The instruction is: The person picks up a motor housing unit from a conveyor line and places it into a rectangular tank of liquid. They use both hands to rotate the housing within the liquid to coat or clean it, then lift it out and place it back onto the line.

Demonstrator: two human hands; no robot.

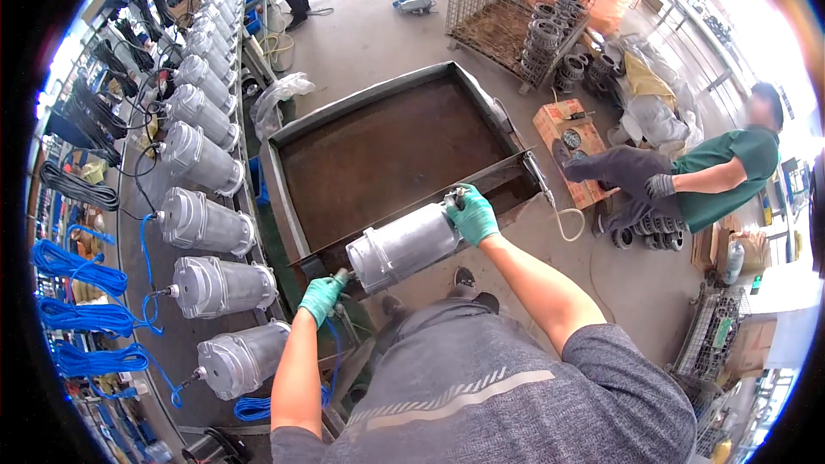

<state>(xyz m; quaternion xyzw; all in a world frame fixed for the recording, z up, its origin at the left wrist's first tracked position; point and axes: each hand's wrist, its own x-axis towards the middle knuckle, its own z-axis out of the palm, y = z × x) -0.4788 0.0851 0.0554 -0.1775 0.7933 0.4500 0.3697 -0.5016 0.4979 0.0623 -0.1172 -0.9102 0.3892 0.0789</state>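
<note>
We judge the silver-grey, round metal housing [408,245] heavy, stiff and slick-sided, best taken at both ends. It lies between our hands, dull-sheened, its flanged collar nearer the left, with the brown-floored metal tray [395,155] beyond. Our right green-gloved hand [473,216] clasps one end; whether our left green-gloved hand [321,297] clamps the other, we cannot tell.
</note>
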